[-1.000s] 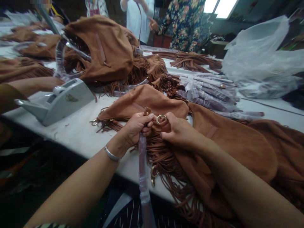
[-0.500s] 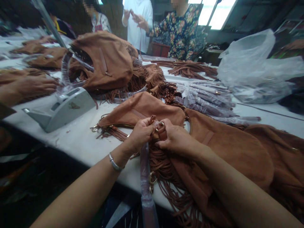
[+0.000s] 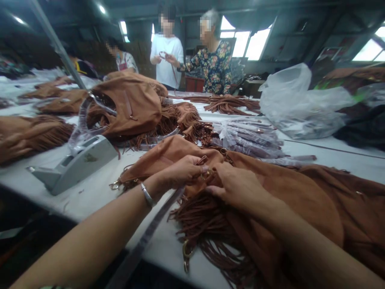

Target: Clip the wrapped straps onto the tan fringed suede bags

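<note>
My left hand (image 3: 187, 171) is closed on the leather end of a plastic-wrapped bag strap (image 3: 152, 228), which trails down toward the table's front edge. My right hand (image 3: 237, 182) pinches the leather tab with a gold metal ring (image 3: 207, 173) on a brown fringed bag (image 3: 288, 196). Both hands meet at this ring, and fingers partly hide it and the strap end. Brown fringe (image 3: 207, 216) spreads beneath my right hand. A gold clasp (image 3: 187, 251) hangs lower down among the fringe.
A grey tape dispenser (image 3: 86, 160) stands at the left, beside more brown bags (image 3: 132, 104). Wrapped straps (image 3: 249, 140) lie behind my hands, near a clear plastic bag (image 3: 303, 104). Another person's hand (image 3: 12, 146) rests at the far left; two co-workers stand across the table.
My hands have turned the ring lower against the bag, and the strap's tail has swung left. The view has tilted up. The other person's hand at the left has shifted down and away.
</note>
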A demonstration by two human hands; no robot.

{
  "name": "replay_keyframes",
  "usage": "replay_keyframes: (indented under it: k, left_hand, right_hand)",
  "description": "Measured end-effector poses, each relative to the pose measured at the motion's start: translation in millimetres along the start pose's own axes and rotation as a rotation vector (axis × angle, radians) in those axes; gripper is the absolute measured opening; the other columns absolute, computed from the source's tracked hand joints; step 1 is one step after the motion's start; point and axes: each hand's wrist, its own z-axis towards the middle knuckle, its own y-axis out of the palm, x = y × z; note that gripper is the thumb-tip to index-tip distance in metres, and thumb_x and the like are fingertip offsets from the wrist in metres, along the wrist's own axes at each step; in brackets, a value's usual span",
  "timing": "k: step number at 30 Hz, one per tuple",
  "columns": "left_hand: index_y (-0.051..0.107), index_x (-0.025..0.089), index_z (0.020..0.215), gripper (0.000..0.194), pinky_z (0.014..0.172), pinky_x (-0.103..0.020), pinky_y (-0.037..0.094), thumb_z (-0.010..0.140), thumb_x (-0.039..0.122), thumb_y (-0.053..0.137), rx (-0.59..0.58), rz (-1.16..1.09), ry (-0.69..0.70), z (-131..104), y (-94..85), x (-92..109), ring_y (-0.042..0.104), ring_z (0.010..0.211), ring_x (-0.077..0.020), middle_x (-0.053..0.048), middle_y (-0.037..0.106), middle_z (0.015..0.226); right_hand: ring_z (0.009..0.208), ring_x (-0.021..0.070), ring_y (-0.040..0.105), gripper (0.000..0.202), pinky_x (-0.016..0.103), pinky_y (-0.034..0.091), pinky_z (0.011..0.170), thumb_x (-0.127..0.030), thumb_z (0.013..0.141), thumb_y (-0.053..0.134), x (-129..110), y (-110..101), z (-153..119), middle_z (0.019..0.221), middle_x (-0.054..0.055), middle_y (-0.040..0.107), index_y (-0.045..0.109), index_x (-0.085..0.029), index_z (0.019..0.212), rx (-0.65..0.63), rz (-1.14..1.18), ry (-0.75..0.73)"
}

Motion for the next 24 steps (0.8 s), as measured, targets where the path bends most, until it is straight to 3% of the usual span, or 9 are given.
replay_keyframes:
  k: [3, 9, 12, 16, 19, 22, 24]
  left_hand:
    - [0.046, 0.015, 0.068, 0.03, 0.034, -0.016, 0.017, 0.072, 0.038, 0.065, 0.002, -0.129, -0.002, 10, 2.9, -17, 0.025, 0.034, -0.0019, 0.008, 0.037, 0.046]
    - [0.048, 0.014, 0.066, 0.035, 0.035, -0.016, 0.017, 0.072, 0.044, 0.064, -0.017, -0.149, -0.023, 7, 3.1, -16, 0.027, 0.035, -0.0021, 0.006, 0.038, 0.046]
    - [0.054, 0.013, 0.072, 0.041, 0.035, -0.017, 0.019, 0.077, 0.054, 0.052, 0.114, -0.204, -0.055, 3, 2.4, -12, 0.032, 0.037, -0.0041, 0.004, 0.042, 0.05]
    - [0.059, 0.012, 0.076, 0.029, 0.038, -0.016, 0.02, 0.076, 0.042, 0.058, 0.211, -0.082, -0.053, -10, 2.8, -8, 0.032, 0.04, -0.0036, 0.003, 0.045, 0.054]
    - [0.061, 0.012, 0.071, 0.022, 0.042, -0.017, 0.025, 0.073, 0.034, 0.063, 0.222, 0.145, 0.017, -26, 5.0, 13, 0.036, 0.045, -0.0055, 0.002, 0.048, 0.056]
    - [0.066, 0.015, 0.069, 0.01, 0.053, -0.019, 0.035, 0.068, 0.025, 0.067, 0.295, 0.521, 0.241, -42, 6.5, 50, 0.047, 0.061, -0.0121, -0.002, 0.056, 0.063]
    - [0.068, 0.017, 0.069, 0.006, 0.06, -0.02, 0.038, 0.064, 0.021, 0.069, 0.376, 0.654, 0.358, -48, 6.9, 71, 0.051, 0.074, -0.0157, -0.004, 0.061, 0.072]
  right_hand:
    - [0.086, 0.0253, 0.061, 0.035, 0.03, 0.042, 0.059, -0.039, 0.082, 0.051, -14, 17, -3, 0.106, 0.014, 0.058, 0.048, -0.015, 0.107, 0.011, 0.028, 0.171]
    - [0.082, 0.023, 0.062, 0.027, 0.029, 0.042, 0.061, -0.038, 0.089, 0.038, -13, 38, -3, 0.098, 0.011, 0.061, 0.048, -0.016, 0.1, 0.095, 0.139, 0.163]
    - [0.077, 0.0229, 0.063, 0.024, 0.028, 0.039, 0.058, -0.036, 0.089, 0.038, -7, 40, -2, 0.091, 0.01, 0.063, 0.047, -0.016, 0.097, 0.112, 0.168, 0.185]
    - [0.079, 0.023, 0.063, 0.018, 0.028, 0.037, 0.058, -0.032, 0.089, 0.04, -1, 41, -3, 0.092, 0.008, 0.064, 0.047, -0.016, 0.095, 0.133, 0.211, 0.132]
    - [0.079, 0.0209, 0.062, 0.016, 0.027, 0.037, 0.059, -0.032, 0.089, 0.041, 3, 44, -4, 0.091, 0.005, 0.064, 0.046, -0.017, 0.093, 0.159, 0.279, 0.047]
    - [0.076, 0.0205, 0.063, 0.022, 0.027, 0.037, 0.058, -0.039, 0.089, 0.043, 4, 46, -4, 0.089, 0.005, 0.064, 0.045, -0.018, 0.092, 0.185, 0.273, 0.03]
    - [0.074, 0.0218, 0.063, 0.026, 0.028, 0.037, 0.056, -0.043, 0.088, 0.043, 3, 48, -4, 0.088, 0.006, 0.064, 0.045, -0.018, 0.092, 0.202, 0.21, 0.066]
